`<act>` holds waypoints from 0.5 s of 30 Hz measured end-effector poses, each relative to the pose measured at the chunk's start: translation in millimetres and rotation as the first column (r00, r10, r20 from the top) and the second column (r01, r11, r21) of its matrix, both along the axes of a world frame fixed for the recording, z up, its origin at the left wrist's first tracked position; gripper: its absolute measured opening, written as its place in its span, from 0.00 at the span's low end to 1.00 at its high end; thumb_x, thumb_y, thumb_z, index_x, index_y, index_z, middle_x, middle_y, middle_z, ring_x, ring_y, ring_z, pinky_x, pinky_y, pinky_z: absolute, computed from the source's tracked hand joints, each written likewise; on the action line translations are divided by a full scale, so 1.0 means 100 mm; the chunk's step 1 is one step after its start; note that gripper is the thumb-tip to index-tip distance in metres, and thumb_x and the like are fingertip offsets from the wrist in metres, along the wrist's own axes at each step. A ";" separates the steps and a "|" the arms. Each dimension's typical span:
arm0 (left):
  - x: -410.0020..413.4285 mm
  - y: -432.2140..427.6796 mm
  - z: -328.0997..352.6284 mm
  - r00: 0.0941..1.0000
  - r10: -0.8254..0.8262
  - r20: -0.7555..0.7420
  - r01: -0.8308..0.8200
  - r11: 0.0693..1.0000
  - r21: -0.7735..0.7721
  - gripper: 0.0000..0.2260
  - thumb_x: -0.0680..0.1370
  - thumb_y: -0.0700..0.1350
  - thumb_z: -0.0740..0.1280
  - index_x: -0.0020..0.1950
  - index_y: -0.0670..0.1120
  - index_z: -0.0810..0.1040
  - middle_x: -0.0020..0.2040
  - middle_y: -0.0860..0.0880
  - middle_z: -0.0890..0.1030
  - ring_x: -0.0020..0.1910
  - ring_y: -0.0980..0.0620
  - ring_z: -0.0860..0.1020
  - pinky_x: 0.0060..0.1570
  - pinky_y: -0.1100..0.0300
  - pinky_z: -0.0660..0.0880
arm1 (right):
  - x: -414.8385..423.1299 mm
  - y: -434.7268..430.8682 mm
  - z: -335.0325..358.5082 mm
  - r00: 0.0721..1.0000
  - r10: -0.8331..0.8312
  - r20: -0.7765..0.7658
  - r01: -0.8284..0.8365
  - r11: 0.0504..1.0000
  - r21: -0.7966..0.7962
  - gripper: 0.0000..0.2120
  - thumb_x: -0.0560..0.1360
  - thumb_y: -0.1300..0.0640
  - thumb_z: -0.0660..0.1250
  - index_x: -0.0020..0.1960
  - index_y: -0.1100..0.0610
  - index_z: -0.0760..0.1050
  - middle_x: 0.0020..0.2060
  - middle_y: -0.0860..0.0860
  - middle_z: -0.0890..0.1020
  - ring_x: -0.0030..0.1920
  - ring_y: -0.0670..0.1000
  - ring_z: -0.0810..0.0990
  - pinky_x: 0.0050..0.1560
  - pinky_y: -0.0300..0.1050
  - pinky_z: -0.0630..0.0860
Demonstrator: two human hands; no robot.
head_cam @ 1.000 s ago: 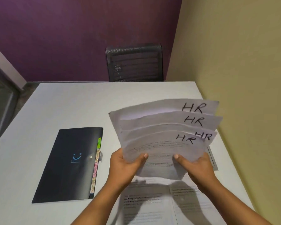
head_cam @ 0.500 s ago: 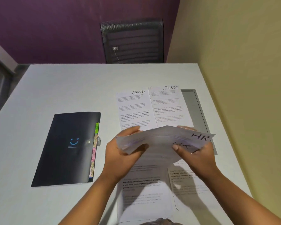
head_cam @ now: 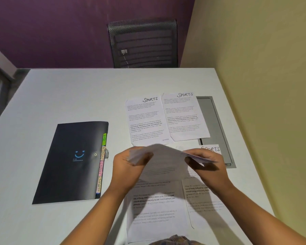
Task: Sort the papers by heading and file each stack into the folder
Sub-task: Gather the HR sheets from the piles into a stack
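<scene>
Both the left hand (head_cam: 129, 167) and right hand (head_cam: 208, 167) are pinching opposite ends of the paper stack (head_cam: 159, 156) over the surface (head_cam: 60, 96), while the folder (head_cam: 72, 163) is lying leftward, nearer the left hand, tabbed edge facing it

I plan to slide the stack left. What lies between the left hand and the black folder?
Head view: only a bare strip of table between the left hand, gripping the paper stack, and the black folder.
</scene>
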State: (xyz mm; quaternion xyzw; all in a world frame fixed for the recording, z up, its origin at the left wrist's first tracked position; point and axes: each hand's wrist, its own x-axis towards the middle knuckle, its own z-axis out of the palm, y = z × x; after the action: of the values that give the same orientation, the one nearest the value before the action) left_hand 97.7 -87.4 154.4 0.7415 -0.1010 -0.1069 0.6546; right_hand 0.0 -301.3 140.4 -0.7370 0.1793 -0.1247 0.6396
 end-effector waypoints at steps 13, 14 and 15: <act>0.04 -0.03 0.12 0.863 -0.220 -0.455 0.039 0.927 -0.374 0.16 0.72 0.46 0.75 0.56 0.41 0.80 0.51 0.44 0.84 0.46 0.43 0.82 0.42 0.57 0.78 | 0.05 -0.04 0.15 0.990 -0.082 -0.116 0.094 0.990 0.101 0.15 0.75 0.47 0.71 0.46 0.61 0.82 0.41 0.58 0.87 0.43 0.59 0.87 0.42 0.57 0.84; 0.00 -0.03 0.09 0.860 -0.241 -0.450 0.097 0.943 -0.319 0.15 0.72 0.44 0.75 0.57 0.40 0.80 0.52 0.43 0.85 0.47 0.41 0.83 0.42 0.55 0.79 | 0.06 -0.02 0.14 0.987 -0.102 -0.128 0.122 0.979 0.162 0.13 0.76 0.51 0.69 0.48 0.61 0.81 0.43 0.58 0.87 0.44 0.58 0.87 0.43 0.55 0.83; -0.05 -0.04 0.07 0.873 -0.223 -0.434 0.116 0.959 -0.260 0.13 0.73 0.42 0.74 0.56 0.40 0.81 0.51 0.43 0.86 0.49 0.41 0.84 0.43 0.55 0.80 | 0.06 0.00 0.14 0.983 -0.111 -0.146 0.140 0.969 0.206 0.10 0.77 0.54 0.68 0.49 0.61 0.81 0.43 0.58 0.87 0.44 0.57 0.87 0.43 0.52 0.83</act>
State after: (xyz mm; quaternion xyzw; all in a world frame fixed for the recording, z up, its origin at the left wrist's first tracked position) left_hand 92.3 -91.3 161.0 0.6040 -0.0199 -0.3241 0.7279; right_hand 5.8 -300.9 154.0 -0.6573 0.2802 -0.0953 0.6930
